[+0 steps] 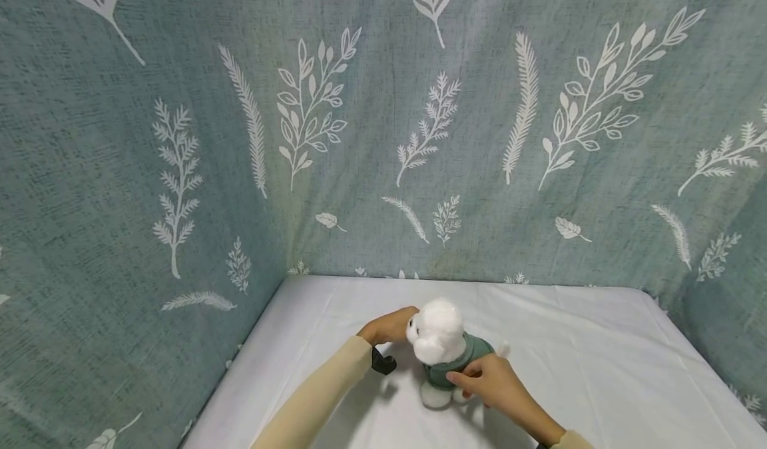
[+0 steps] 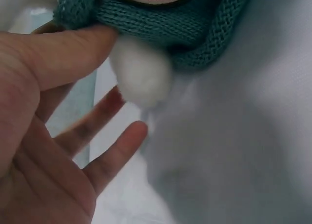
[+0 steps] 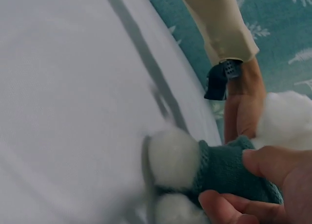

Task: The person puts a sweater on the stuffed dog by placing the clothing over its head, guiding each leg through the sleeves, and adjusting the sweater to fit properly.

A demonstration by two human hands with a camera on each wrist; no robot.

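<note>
I see the white plush dog in a teal knitted sweater [image 1: 445, 350] between my hands: right fingers [image 3: 265, 168] pinch its sweater, left fingers [image 2: 105, 151] relaxed open behind its head.

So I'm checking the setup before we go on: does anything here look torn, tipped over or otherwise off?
Nothing stands out. The plush dog stands upright on the white sheet, its green sweater whole, with no tear showing. The left hand touches its head and the right hand pinches the sweater.
</note>
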